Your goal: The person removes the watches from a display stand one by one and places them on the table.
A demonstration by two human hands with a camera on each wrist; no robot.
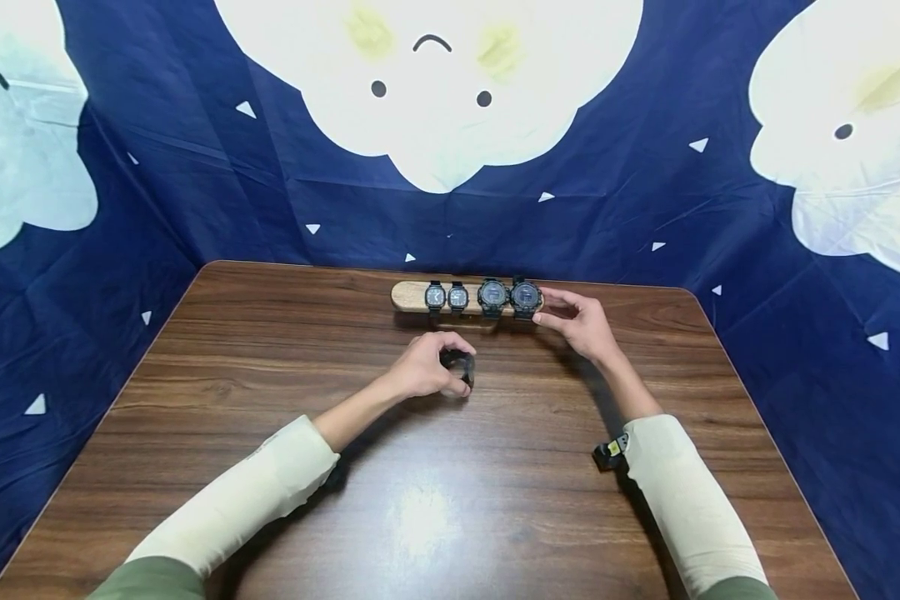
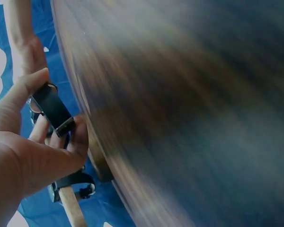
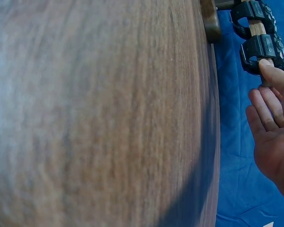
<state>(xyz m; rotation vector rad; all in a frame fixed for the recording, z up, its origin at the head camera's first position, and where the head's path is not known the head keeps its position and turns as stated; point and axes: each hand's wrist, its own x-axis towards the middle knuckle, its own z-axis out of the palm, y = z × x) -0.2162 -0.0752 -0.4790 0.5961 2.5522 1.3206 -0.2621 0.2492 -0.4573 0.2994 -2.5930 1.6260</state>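
My left hand (image 1: 425,367) pinches a black wristwatch (image 1: 468,372) above the table's middle. The left wrist view shows its dark strap (image 2: 53,108) between thumb and fingers; its face is hidden. At the table's far edge stands a wooden watch stand (image 1: 407,295) with a rounded bar. Several black watches hang along it: a smaller square-faced watch (image 1: 435,296) toward the left and a larger round-faced watch (image 1: 526,297) at the right end. My right hand (image 1: 587,327) holds the bar's right end between thumb and fingers, beside the last watch (image 3: 259,53).
The brown wooden table (image 1: 270,358) reaches back to a blue cloth backdrop (image 1: 195,192) with white cloud shapes. A small black device (image 1: 609,454) is strapped at the right wrist, by the pale sleeve (image 1: 690,500).
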